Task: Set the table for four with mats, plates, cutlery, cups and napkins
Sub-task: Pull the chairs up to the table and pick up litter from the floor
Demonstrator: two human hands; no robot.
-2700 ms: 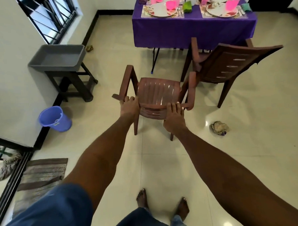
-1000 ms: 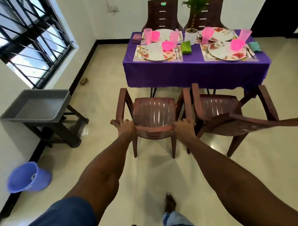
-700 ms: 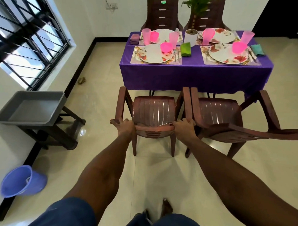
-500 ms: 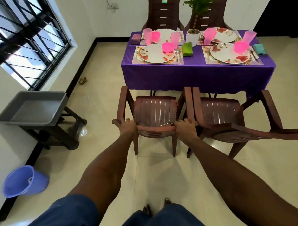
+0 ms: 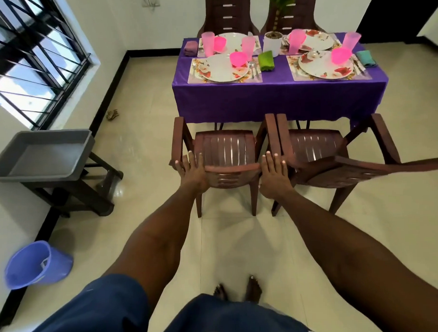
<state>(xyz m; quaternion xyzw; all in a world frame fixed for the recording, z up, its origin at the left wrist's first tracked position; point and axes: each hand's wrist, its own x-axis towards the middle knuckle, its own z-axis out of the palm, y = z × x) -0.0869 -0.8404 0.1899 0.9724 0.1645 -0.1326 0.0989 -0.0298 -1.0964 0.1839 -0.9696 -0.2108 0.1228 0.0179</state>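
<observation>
Left fingers (image 5: 195, 159): straight and spread, released — laid flat against the left corner of the chair back, gripping nothing.
Right fingers (image 5: 275, 160): straight, close together, released — flat at the right corner of the same back.
Left hand (image 5: 192, 171): palm down, over the join of back and left armrest.
Right hand (image 5: 274, 175): palm down, between the two near chairs.
Near-left chair (image 5: 225, 153): brown plastic, upright on the tiled floor, seat facing the table, front edge just short of the cloth's hem.
Near-right chair (image 5: 316, 147): just beside the first, armrests nearly touching.
Table (image 5: 280, 99): covered in a purple cloth that hangs down the near side.
Place mats (image 5: 192, 77): four, each with a floral plate (image 5: 217, 71) on it.
Cups (image 5: 208, 43): pink tumblers standing by the plates; pink bowls (image 5: 238, 59) sit on the plates.
Cutlery (image 5: 252, 67): beside the near-left plate; fine detail too small to tell.
Napkins (image 5: 266, 60): green one between the near settings, teal at the far right edge, mauve at the far left corner.
Potted plant (image 5: 272, 43): table centre, white pot.
Grey tub (image 5: 41, 154): on a dark stand by the left wall.
Purple bucket (image 5: 37, 264): on the floor, tipped on its side.
</observation>
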